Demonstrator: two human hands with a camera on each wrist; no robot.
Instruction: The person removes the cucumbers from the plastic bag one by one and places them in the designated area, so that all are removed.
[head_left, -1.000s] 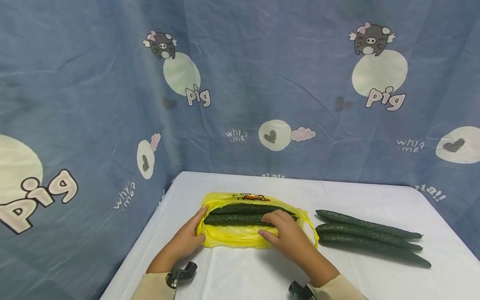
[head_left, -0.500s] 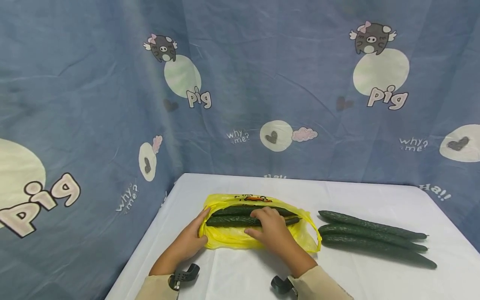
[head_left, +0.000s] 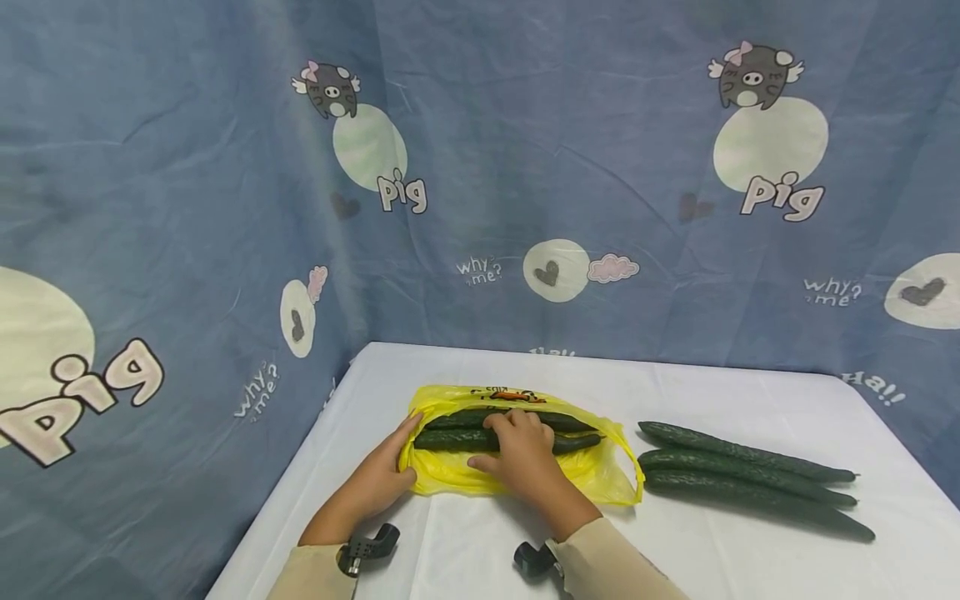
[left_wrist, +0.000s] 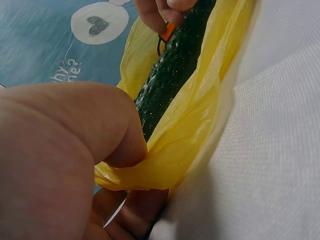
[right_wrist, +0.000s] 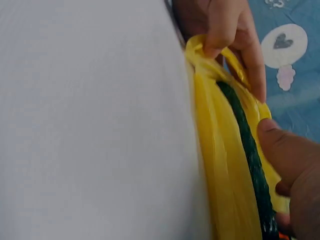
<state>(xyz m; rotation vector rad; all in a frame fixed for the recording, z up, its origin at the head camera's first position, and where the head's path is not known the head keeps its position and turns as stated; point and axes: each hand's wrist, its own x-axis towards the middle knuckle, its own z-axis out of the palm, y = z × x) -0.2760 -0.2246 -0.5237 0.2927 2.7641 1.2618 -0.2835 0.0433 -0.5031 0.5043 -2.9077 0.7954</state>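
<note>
A yellow plastic bag [head_left: 450,483] lies on its side with its mouth spread, and two dark green cucumbers [head_left: 453,439] are inside it. My left hand [head_left: 375,483] pinches the bag's left rim between thumb and fingers; the left wrist view shows the thumb [left_wrist: 120,125] pressing the plastic. Over the middle of the cucumbers is my right hand [head_left: 521,458], its fingers bent loosely across them. Its thumb [right_wrist: 280,145] stands apart from the cucumber in the right wrist view, and its other fingertips are mostly hidden there.
Three more cucumbers [head_left: 750,475] lie side by side on the white-covered table [head_left: 480,558], right of the bag. A blue printed curtain [head_left: 465,125] hangs behind and to the left of the table.
My right hand has moved left along the cucumbers, from their right end to the middle, while they stay in place. The left hand keeps its hold on the bag's rim.
</note>
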